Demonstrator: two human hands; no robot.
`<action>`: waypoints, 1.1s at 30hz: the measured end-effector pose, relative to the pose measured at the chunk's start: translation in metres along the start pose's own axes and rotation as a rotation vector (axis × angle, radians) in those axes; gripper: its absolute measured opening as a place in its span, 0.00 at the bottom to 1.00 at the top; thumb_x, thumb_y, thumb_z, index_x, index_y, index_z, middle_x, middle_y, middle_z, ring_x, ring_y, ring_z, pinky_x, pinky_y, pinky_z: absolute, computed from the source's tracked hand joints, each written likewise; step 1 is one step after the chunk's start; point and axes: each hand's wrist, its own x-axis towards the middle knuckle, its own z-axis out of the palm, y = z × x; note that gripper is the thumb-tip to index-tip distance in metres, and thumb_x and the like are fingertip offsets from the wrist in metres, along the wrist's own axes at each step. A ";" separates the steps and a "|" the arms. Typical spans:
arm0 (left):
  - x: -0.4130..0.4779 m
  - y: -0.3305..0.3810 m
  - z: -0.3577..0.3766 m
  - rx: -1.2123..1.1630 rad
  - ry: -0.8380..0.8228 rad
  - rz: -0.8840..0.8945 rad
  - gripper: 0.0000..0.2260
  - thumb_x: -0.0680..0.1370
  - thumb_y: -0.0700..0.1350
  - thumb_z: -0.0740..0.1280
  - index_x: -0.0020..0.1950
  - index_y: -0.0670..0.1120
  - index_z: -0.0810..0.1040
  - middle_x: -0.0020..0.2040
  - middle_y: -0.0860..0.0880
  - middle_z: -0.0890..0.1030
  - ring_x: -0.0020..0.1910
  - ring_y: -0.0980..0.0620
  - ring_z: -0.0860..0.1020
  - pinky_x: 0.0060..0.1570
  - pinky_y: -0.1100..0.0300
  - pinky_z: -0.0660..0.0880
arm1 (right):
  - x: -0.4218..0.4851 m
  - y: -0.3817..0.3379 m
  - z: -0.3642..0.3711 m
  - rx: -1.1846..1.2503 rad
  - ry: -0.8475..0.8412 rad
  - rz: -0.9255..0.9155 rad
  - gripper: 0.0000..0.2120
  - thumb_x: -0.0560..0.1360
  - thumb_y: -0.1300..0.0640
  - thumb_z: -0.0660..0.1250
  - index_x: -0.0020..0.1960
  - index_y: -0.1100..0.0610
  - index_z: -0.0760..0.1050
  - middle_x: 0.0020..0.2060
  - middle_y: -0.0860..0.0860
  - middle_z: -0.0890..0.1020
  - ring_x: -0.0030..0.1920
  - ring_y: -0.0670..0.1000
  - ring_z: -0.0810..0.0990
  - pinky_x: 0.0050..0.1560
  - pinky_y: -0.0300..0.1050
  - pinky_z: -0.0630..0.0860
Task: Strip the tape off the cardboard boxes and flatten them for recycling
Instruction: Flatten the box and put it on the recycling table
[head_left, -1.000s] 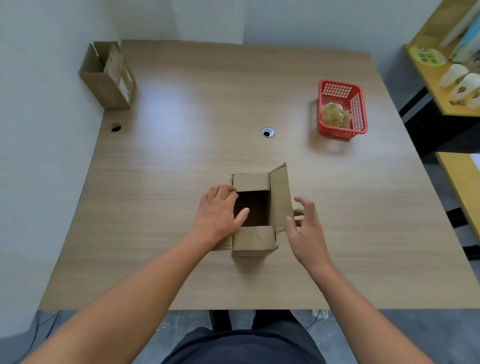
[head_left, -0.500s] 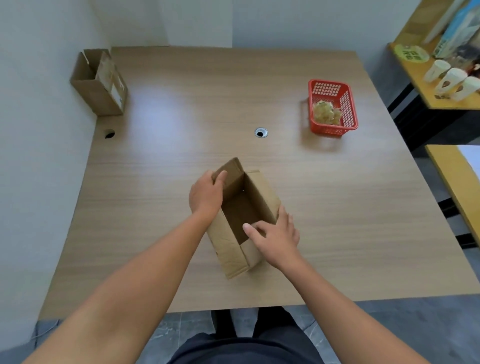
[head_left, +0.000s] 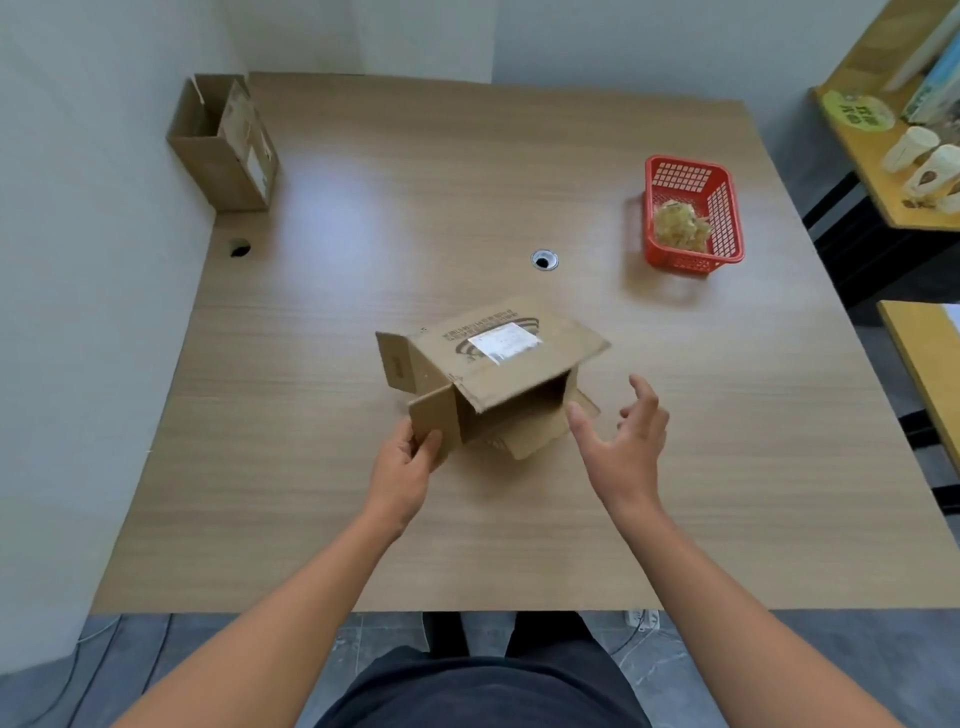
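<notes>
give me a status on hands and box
Left hand grips a side flap; right hand open, off the box. Box on its side, flaps open, not flat. Basket well apart.

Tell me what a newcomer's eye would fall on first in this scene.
First, the open cardboard box in the middle of the table, tipped with its mouth toward the person; the left hand holds one flap, while the right hand hovers open beside it. Next, the red basket at far right, holding a crumpled wad, and a second box in the far-left corner.
</notes>
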 end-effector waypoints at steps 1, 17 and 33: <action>-0.002 -0.001 -0.001 0.002 -0.008 0.004 0.14 0.84 0.37 0.62 0.64 0.53 0.77 0.56 0.55 0.85 0.58 0.54 0.82 0.58 0.58 0.80 | 0.003 0.002 0.001 -0.045 0.038 -0.009 0.41 0.70 0.33 0.72 0.75 0.42 0.56 0.63 0.50 0.65 0.63 0.51 0.66 0.63 0.45 0.63; -0.009 0.014 -0.014 0.015 -0.141 -0.089 0.13 0.84 0.38 0.62 0.65 0.52 0.76 0.57 0.53 0.85 0.58 0.51 0.83 0.60 0.57 0.79 | 0.034 -0.005 -0.002 -0.317 -0.191 0.118 0.27 0.78 0.43 0.65 0.76 0.43 0.68 0.62 0.49 0.77 0.64 0.57 0.75 0.61 0.60 0.76; -0.011 0.009 -0.057 0.271 -0.105 -0.467 0.41 0.64 0.81 0.62 0.65 0.53 0.76 0.60 0.52 0.83 0.59 0.48 0.81 0.59 0.45 0.77 | 0.017 0.088 -0.053 -0.491 -0.766 -0.372 0.12 0.81 0.61 0.69 0.61 0.51 0.83 0.71 0.49 0.74 0.69 0.54 0.67 0.70 0.51 0.66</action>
